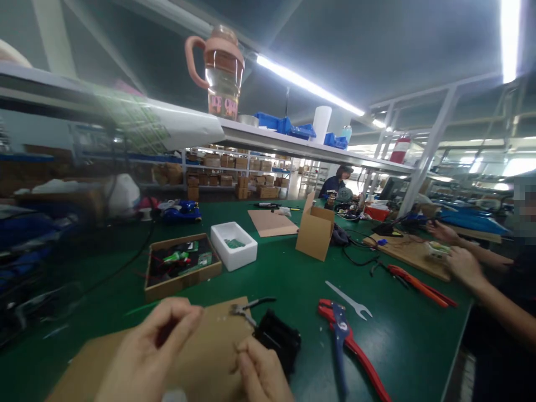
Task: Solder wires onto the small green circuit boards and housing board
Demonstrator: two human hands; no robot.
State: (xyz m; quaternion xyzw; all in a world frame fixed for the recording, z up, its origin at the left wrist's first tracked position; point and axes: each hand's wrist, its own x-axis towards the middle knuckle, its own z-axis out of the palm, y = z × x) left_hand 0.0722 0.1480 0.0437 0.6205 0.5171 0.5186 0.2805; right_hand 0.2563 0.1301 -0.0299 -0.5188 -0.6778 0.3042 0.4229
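The left hand (153, 343) and right hand (262, 365) bunch their fingertips over the cardboard sheet (205, 343), though I cannot tell whether either grips anything, so careful work calls for steadiness, clear of the pliers (240, 309) and the black part (281, 339) just beside the right hand.

Bench (288, 285), green top. Directly on it: brown cardboard sheet (209, 349), foreground; shallow open cardboard box (184, 282); white foam box (242, 258); flat cardboard piece (271, 224), farther back; standing cardboard box (314, 237); open-ended wrench (348, 298); red-and-blue pliers (341, 329); tan board (412, 258), right.
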